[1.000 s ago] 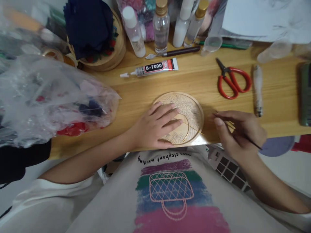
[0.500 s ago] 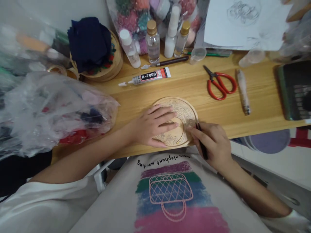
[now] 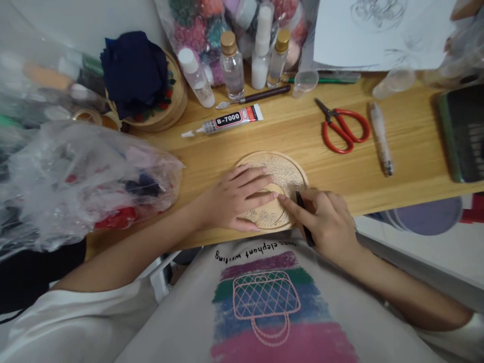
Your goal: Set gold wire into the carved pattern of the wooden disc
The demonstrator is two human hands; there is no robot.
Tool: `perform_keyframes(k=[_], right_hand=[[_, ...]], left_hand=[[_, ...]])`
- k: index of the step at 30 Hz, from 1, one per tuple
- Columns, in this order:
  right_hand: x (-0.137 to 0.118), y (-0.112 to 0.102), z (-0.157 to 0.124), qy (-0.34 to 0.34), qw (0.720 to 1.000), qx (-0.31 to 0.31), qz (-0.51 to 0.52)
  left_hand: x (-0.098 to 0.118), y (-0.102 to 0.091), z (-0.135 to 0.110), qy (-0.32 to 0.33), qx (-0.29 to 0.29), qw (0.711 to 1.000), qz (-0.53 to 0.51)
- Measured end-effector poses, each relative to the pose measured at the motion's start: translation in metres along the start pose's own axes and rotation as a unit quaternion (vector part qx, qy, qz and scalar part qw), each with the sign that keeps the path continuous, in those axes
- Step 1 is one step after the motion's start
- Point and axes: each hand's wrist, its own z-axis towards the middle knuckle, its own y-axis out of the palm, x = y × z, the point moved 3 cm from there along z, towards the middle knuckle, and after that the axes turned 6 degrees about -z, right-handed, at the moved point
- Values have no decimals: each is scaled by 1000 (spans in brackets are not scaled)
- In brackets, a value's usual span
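Observation:
A round wooden disc point(image 3: 291, 169) with a raised rim and fine engraved lines lies near the table's front edge. My left hand point(image 3: 242, 196) rests flat over its left half, fingers spread and pointing right. In my right hand point(image 3: 327, 217) is a slim black tool point(image 3: 305, 222), its lower end sticking out below the fingers; its working tip is hidden. The right index fingertip touches down on the disc, close beside the left fingertips. A thin gold-coloured curved line point(image 3: 280, 218) runs along the disc's inner part, partly covered by my left hand.
Behind the disc lie a glue tube point(image 3: 232, 119), a dark-handled spatula point(image 3: 264, 95), red-handled scissors point(image 3: 342, 128) and a pale pen-like stick point(image 3: 381, 138). Bottles point(image 3: 232, 65) stand further back. A plastic bag point(image 3: 94, 176) fills the left; a dark device point(image 3: 463, 133) sits at right.
My right hand has shifted slightly left with the black tool, bringing its index fingertip up to the left fingertips. My left hand and the disc stay in place. The view has moved a little.

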Motion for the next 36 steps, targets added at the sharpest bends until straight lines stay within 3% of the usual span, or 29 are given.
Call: perform_keyframes(k=[10, 36], right_hand=[[0, -4, 5, -45, 999, 15, -19], [-4, 2, 2, -22, 999, 8, -22]], left_hand=[[1, -1, 1, 0, 5, 1000, -15], [2, -2, 1, -18, -12, 999, -25]])
